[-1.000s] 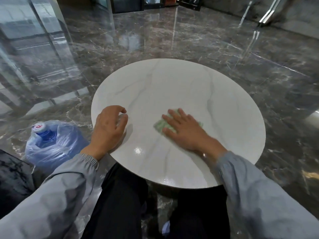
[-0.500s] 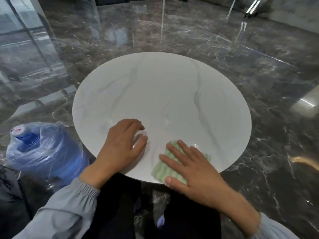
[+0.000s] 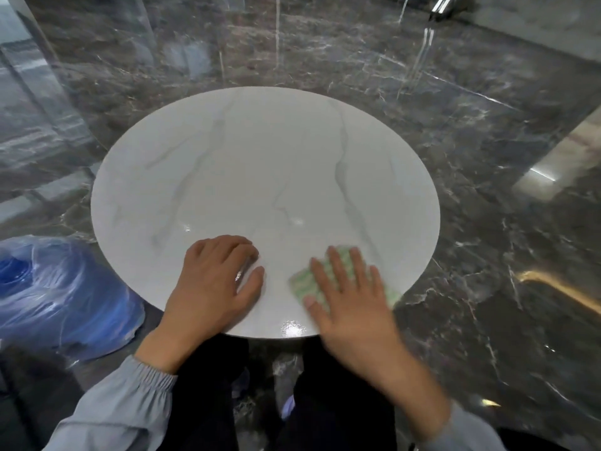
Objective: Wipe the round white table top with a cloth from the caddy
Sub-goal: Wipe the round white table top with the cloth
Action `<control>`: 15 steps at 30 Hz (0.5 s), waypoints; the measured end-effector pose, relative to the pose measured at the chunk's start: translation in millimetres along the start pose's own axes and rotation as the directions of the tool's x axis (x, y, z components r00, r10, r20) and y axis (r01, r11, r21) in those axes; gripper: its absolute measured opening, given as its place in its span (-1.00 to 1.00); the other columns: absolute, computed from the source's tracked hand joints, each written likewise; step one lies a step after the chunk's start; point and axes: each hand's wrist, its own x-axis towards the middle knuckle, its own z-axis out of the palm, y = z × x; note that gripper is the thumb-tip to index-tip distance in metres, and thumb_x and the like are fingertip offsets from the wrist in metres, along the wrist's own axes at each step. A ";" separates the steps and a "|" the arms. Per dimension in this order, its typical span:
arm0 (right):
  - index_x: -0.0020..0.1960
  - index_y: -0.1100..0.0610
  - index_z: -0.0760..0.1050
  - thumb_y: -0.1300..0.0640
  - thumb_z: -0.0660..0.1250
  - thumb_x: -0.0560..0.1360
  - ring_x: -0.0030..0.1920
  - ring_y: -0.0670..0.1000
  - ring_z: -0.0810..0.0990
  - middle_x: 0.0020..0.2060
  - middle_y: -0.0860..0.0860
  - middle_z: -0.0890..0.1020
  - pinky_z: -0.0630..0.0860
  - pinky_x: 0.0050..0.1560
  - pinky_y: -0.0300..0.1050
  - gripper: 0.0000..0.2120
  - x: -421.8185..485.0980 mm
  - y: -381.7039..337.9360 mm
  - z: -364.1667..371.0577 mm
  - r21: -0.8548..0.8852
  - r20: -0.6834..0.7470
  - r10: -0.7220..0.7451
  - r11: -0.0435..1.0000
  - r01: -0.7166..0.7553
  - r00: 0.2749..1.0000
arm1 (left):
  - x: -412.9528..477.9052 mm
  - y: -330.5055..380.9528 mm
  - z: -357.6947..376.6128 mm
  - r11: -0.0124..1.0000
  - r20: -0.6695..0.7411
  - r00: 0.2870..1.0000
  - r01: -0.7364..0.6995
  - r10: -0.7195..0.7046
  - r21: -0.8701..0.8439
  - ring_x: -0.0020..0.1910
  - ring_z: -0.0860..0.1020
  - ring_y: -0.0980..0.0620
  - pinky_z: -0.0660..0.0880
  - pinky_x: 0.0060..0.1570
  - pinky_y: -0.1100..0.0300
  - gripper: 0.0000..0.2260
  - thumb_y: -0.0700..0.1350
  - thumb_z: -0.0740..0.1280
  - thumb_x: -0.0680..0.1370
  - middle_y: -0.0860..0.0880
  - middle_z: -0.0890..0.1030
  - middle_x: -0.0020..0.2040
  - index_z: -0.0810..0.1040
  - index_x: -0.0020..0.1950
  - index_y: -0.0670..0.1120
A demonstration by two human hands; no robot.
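Pressing: right hand (image 3: 353, 297) lies flat, palm down, fingers spread apart, on the cloth (image 3: 307, 283); nothing is pinched, the cloth is pinned under palm and fingers.
Cloth: green-and-white striped, on the table (image 3: 260, 177) at about 5 o'clock of the top, near the rim; its edges show past the fingers on the left, at the fingertips and at the far right, where it reaches the rim.
Blur: right hand and forearm are smeared, so the cloth's exact outline cannot be told.
Left hand: left hand (image 3: 214, 284) rests on the top at about 6 o'clock, just beside the right hand but apart from it; fingers curled inward, thumb out toward the cloth; whether it holds anything under the curled fingers cannot be told.
Table: round, white with faint grey veins, glossy, with small light glints near the hands and on the near rim.
Sleeves: grey, elastic cuff on the left sleeve (image 3: 130, 405); right sleeve (image 3: 468, 434) is at the lower edge.
Legs: dark trousers (image 3: 208, 402) under the near rim.
Floor: dark polished marble floor (image 3: 487, 157) all around.
Bottle: big blue water bottle (image 3: 61, 294) in clear plastic wrap, on the floor at about 8 o'clock of the table.
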 end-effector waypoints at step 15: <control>0.67 -0.22 -0.06 -0.29 -0.06 0.66 0.64 0.00 -0.28 0.67 -0.16 -0.12 -0.16 0.62 0.20 -0.40 69.1 151.8 -37.8 0.121 0.066 0.287 0.948 -0.294 0.956 | -1.6 1.8 0.0 0.999 0.017 0.999 0.037 -0.037 -0.024 0.24 0.54 0.04 0.26 0.30 0.08 -0.79 0.07 0.30 0.56 0.14 0.59 0.16 0.63 0.10 0.03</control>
